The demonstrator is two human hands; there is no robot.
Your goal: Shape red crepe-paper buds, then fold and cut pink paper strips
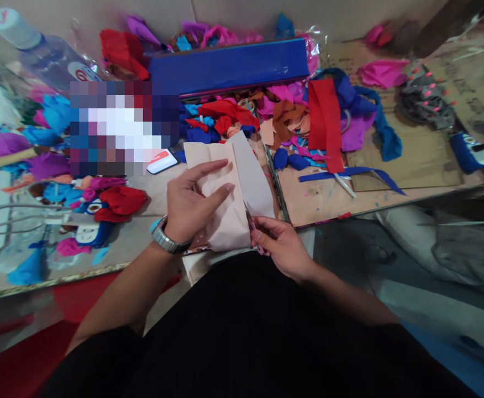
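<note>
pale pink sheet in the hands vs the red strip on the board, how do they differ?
The pale pink sheet is wide and folded, with a flap turned up; the red strip is narrow and long. The sheet is held under the left hand, with scissors in the right hand at its edge; the strip lies untouched among scraps on the cardboard board. Both look like thin craft sheet material.

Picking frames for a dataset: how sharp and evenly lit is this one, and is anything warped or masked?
Head view: the left hand, right hand and pale paper are fairly sharp; edges smear and bend, as at the bottle; a pixelated block masks part of the table; soft light, glare on the blue box.
</note>
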